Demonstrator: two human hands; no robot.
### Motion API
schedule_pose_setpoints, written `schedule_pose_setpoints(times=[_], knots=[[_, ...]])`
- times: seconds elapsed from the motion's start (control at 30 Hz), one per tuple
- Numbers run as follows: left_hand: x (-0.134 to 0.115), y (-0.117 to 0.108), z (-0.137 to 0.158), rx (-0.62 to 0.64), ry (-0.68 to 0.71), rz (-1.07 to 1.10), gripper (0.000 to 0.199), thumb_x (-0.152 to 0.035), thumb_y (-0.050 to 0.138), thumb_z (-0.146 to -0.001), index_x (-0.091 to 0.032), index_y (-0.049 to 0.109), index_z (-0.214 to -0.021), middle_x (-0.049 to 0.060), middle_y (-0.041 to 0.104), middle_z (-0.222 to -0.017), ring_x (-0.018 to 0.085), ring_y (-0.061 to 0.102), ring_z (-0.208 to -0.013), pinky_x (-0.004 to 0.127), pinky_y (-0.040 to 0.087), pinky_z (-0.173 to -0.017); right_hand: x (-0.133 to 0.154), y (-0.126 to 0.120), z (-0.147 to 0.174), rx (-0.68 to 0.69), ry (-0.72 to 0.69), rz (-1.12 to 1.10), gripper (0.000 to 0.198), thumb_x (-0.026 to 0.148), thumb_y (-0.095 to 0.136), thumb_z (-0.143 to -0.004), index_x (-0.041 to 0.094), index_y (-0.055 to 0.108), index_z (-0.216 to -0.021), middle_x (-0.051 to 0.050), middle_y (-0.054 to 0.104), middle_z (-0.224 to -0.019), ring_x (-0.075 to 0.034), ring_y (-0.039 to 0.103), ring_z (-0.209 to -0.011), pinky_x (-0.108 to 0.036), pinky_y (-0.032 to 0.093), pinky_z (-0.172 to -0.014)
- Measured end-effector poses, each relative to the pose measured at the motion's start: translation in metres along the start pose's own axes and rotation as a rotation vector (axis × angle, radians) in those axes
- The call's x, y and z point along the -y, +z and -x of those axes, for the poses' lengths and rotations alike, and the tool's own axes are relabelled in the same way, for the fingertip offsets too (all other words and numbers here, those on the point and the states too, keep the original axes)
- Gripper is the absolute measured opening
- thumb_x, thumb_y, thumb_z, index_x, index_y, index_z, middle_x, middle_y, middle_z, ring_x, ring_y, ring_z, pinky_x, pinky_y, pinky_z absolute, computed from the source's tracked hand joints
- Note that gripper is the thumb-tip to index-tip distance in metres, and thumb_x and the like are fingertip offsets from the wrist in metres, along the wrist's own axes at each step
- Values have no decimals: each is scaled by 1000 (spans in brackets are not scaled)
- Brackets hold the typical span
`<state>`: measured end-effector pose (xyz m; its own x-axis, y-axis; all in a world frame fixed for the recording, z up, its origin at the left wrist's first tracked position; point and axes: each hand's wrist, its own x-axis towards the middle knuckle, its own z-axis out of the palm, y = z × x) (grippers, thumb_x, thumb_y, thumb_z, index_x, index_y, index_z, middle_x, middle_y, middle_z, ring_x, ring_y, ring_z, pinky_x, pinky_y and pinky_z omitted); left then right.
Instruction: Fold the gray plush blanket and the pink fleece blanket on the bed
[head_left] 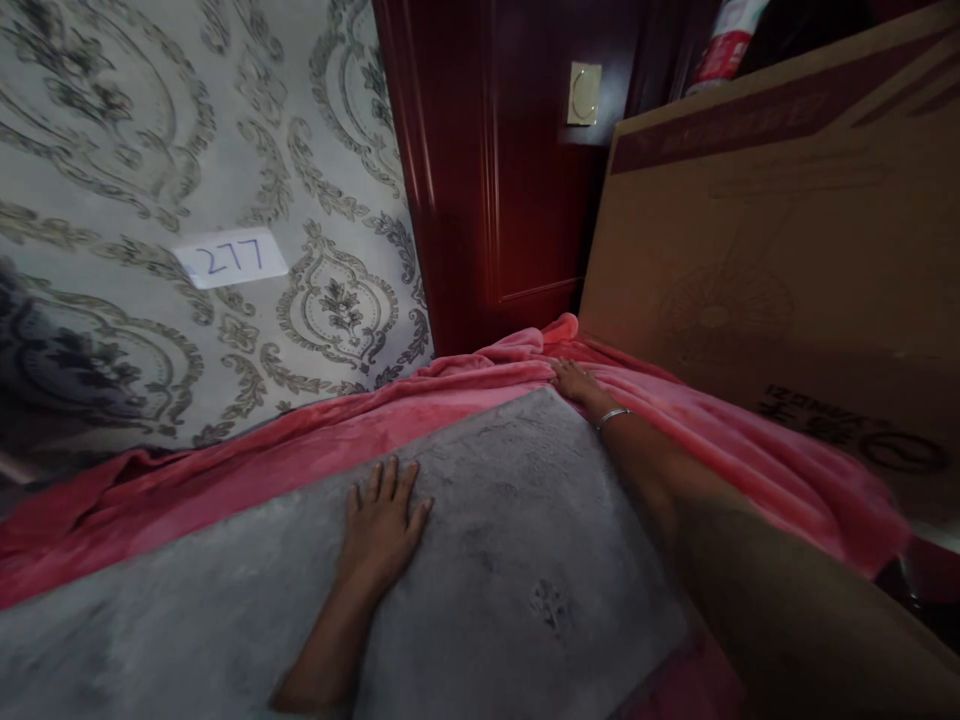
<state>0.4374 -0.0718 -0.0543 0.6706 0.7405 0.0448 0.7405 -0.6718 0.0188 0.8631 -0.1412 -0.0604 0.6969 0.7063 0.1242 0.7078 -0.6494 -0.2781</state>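
A grey plush mat (480,540) with a small dark motif near its lower right lies over a pink plush blanket (360,430). My left hand (384,525) rests flat on the mat, its fingers spread. Stretched out to the far corner of the mat, my right hand (574,380) lies on the blanket's folds with the fingers extended. A silver bracelet (613,417) circles the right wrist. Blanket folds bunch up beyond that corner and spill down along the right side.
Patterned wallpaper (337,290) with a paper label (236,258) reading 277 rises at the left. A dark red wood panel (450,150) carries a switch plate (583,94). At the right stands a large cardboard box (810,260), with a red-and-white container (727,50) at its top edge.
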Motion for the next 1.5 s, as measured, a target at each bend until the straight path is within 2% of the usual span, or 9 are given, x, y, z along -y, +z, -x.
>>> schedule_pose_setpoints(times=[0.1, 0.2, 0.37, 0.5, 0.67, 0.87, 1.03, 1.3, 1.5], knots=[[-1, 0, -1, -18, 1, 4, 62, -51, 36, -97, -27, 37, -154, 10, 25, -164, 33, 22, -152, 62, 19, -120, 15, -14, 8, -77, -13, -12, 55, 26, 37, -99, 12, 42, -151, -21, 38, -156, -35, 34, -144, -55, 30, -114], [-2, -1, -1, -15, -1, -3, 62, -51, 35, -97, -27, 37, -154, 10, 25, -164, 33, 21, -152, 63, 19, -119, 36, -13, 33, -166, -133, -26, 54, 29, 27, -102, 15, 41, -153, -14, 40, -156, -28, 32, -145, -46, 24, -119], [-6, -8, -1, 6, 9, -31, 63, -51, 31, -98, -26, 35, -155, 10, 23, -165, 33, 20, -152, 62, 20, -119, 57, 4, 80, 123, -428, -6, 60, 48, 31, -102, 25, 31, -158, -6, 30, -162, -26, 21, -151, -50, 13, -122], [-8, -11, -2, 9, 22, -46, 63, -50, 28, -98, -23, 33, -156, 12, 21, -166, 33, 20, -152, 61, 21, -119, 49, -6, 90, 235, -307, 47, 65, 52, 30, -103, 21, 24, -160, -7, 15, -167, -28, 8, -153, -51, 8, -122], [-9, -12, -5, -3, 48, -15, 65, -51, 27, -98, -21, 34, -155, 13, 23, -165, 35, 22, -151, 63, 21, -118, 13, -27, 120, 268, -254, 13, 68, 57, 32, -102, 22, 23, -160, -7, 8, -168, -31, 9, -153, -50, 13, -122], [-10, -14, -5, -46, 69, 28, 65, -52, 27, -98, -21, 36, -154, 14, 27, -164, 37, 26, -149, 65, 25, -115, -19, -50, 199, 187, -156, -74, 57, 44, 36, -104, 17, 38, -155, -7, 34, -161, -20, 31, -147, -32, 23, -120], [-12, -17, 0, -108, 88, 38, 61, -49, 29, -97, -20, 45, -149, 16, 35, -159, 37, 33, -145, 64, 30, -112, -25, -61, 250, 26, 59, -68, 47, 33, 43, -101, 14, 51, -143, -12, 59, -141, -22, 60, -121, -27, 43, -100], [-22, -42, 35, -99, 109, -117, 56, -41, 30, -97, -15, 55, -140, 20, 59, -136, 37, 52, -127, 56, 42, -102, -16, -47, 279, -53, 268, -19, 40, 37, 42, -102, 9, 58, -125, -21, 69, -115, -30, 66, -108, -34, 47, -86], [-16, -23, 82, -89, 152, -126, 67, -57, 33, -96, -24, 37, -154, 14, 33, -161, 43, 31, -145, 64, 28, -112, -27, -43, 277, -87, 257, -34, 37, 39, 41, -102, 13, 60, -120, -18, 70, -112, -28, 67, -102, -31, 46, -79]])
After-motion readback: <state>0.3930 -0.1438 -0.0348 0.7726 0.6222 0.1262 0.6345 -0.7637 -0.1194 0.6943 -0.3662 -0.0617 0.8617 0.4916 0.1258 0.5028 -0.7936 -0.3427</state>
